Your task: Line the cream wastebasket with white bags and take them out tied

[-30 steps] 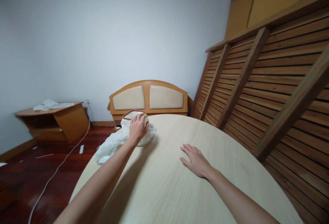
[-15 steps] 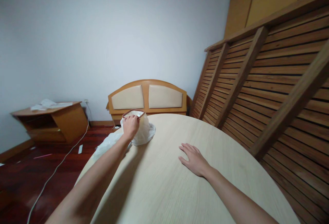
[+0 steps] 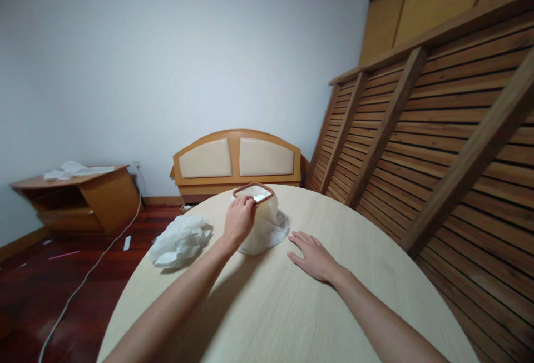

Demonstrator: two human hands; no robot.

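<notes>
My left hand (image 3: pixel 239 219) grips the near rim of a small bin (image 3: pixel 262 219) with a reddish-brown rim, lined with a white plastic bag. The bin stands on a round pale wooden table (image 3: pixel 292 307), near the far middle. My right hand (image 3: pixel 314 256) lies flat on the tabletop with fingers spread, just to the right of the bin and holding nothing. A crumpled white plastic bag (image 3: pixel 180 240) lies loose on the table's left edge, apart from the bin.
A slatted wooden bed frame (image 3: pixel 438 129) leans against the right wall. A padded headboard (image 3: pixel 237 160) stands behind the table. A low wooden cabinet (image 3: pixel 79 196) with white sheets on top sits at the left, and a white cable (image 3: pixel 89 277) runs across the dark red floor.
My left hand has pulled the lined bin rightward, toward the table's middle and my right hand. The crumpled bag now lies separate at the left edge. My right hand stayed put.
</notes>
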